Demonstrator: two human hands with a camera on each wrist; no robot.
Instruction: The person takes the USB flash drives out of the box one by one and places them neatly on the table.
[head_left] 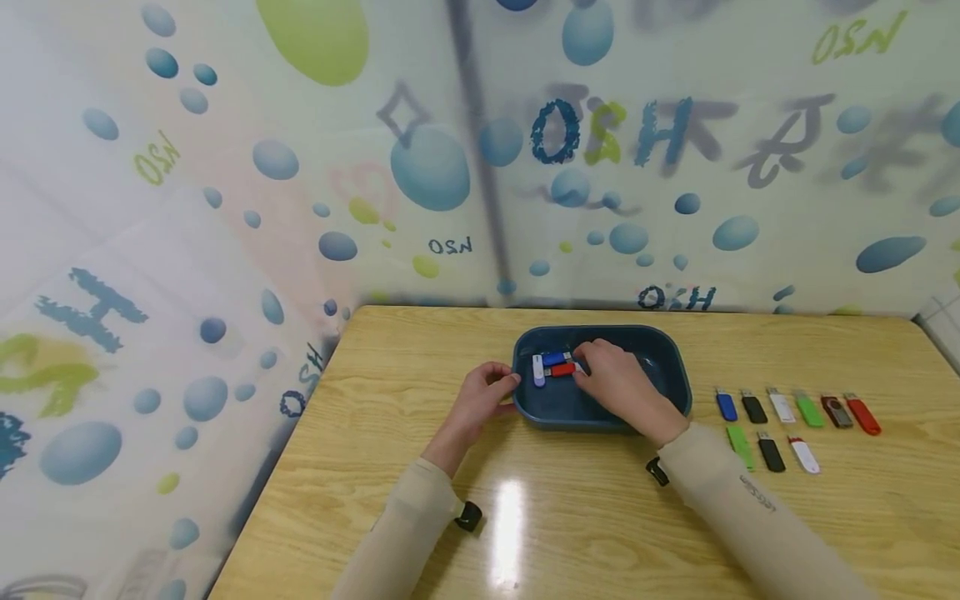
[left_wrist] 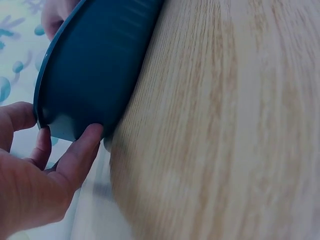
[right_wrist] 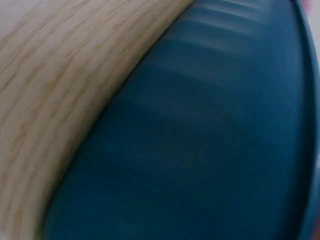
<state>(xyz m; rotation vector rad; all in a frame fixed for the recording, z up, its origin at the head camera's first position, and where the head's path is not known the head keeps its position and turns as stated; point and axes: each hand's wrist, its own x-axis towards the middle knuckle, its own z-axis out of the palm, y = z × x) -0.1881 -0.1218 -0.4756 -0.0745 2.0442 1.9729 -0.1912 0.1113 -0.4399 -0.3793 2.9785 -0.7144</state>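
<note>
The red stick point(head_left: 561, 370) lay in the box point(head_left: 570, 422) near the back edge of the tabletop point(head_left: 585, 517). The loose left hand point(head_left: 482, 395) touched the box. I couldn't tell if the right hand point(head_left: 617, 379) pinched anything. Going slowly seemed best, to miss the blue stick point(head_left: 553, 359).

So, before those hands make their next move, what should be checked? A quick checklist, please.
1. Tray upright on the table: ok.
2. Left hand touching the tray's left end: ok.
3. White stick, blue stick and red stick inside the tray: ok.
4. Right hand clear of the tray: not ok, it reaches inside.
5. Right hand's grip on the red stick: cannot tell, the contact is unclear.
</note>
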